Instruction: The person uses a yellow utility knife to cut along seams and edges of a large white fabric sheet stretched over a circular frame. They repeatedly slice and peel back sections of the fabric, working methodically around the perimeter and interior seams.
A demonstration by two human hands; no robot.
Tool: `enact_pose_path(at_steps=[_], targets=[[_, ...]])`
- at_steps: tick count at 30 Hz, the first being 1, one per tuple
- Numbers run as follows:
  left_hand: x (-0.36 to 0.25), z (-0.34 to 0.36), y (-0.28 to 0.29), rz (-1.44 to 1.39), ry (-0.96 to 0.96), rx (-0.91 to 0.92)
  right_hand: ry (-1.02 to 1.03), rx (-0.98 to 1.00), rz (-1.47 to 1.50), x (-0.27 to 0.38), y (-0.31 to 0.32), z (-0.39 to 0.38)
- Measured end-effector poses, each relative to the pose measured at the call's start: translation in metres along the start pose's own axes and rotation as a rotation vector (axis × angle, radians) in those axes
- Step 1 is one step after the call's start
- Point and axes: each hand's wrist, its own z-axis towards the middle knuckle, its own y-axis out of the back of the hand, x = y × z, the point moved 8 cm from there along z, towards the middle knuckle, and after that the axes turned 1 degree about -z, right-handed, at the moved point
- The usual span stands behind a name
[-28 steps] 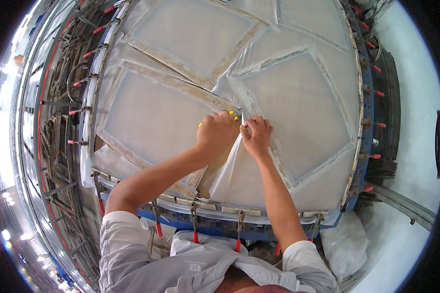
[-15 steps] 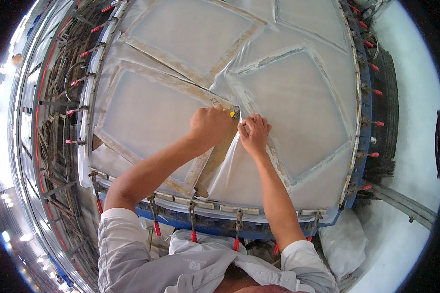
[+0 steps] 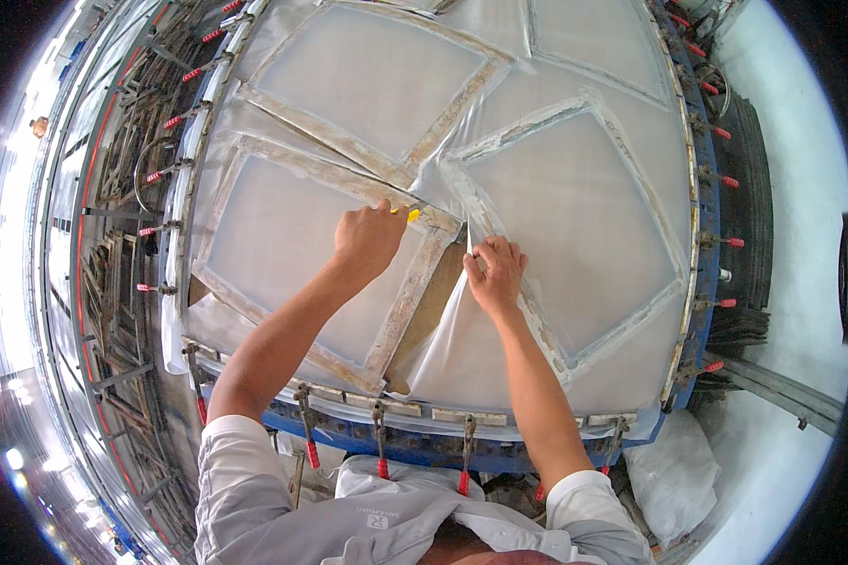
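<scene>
My left hand [image 3: 372, 240] is closed round a small yellow cutter [image 3: 412, 215], just over the top right corner of the near left frame [image 3: 407, 299]. Thin whitish mesh fabric [image 3: 440, 344] has been slit along that frame's right side, leaving a brown strip showing in the gap. My right hand [image 3: 497, 275] pinches the loose edge of the fabric, next to the left side of the near right frame [image 3: 488, 212]. Both frames have worn, glue-stained borders with translucent mesh across them.
Another frame [image 3: 457, 113] lies farther off at the left, with part of one more [image 3: 598, 66] at the far right. Red-handled clamps [image 3: 381, 443] line the blue table edge [image 3: 528, 457]. Metal racking [image 3: 113, 311] stands left; a white plastic bag [image 3: 671, 476] sits low right.
My left hand has moved left with the cutter, away from the slit, uncovering the frame's corner. My right hand still pinches the fabric edge. The view has shifted slightly.
</scene>
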Motion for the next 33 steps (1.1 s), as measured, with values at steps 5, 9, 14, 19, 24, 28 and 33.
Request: enact_pose_path(at_steps=[5, 9, 14, 19, 24, 28, 33], targets=[[-0.009, -0.029, 0.004, -0.091, -0.05, -0.066, 0.003, -0.036, 0.03, -0.004, -0.002, -0.001], [-0.034, -0.035, 0.003, -0.082, -0.152, -0.065, 0.001, -0.034, 0.055, -0.006, -0.003, -0.001], [-0.043, -0.02, -0.008, -0.059, -0.14, -0.106, 0.038, -0.072, 0.028, -0.001, 0.0, -0.001], [-0.015, -0.034, 0.011, -0.184, 0.016, -0.11, 0.032, -0.059, 0.007, 0.008, 0.008, -0.002], [-0.024, -0.09, 0.0, -0.702, 0.134, -0.291, 0.096, 0.03, 0.478, 0.072, -0.007, -0.064], [-0.096, -0.146, -0.029, -0.806, 0.009, -0.234, -0.608, 0.148, 1.151, 0.093, -0.012, -0.136], [-0.149, -0.174, -0.043, -1.077, -0.353, -0.09, -0.743, -0.058, 1.035, 0.03, 0.039, -0.214]])
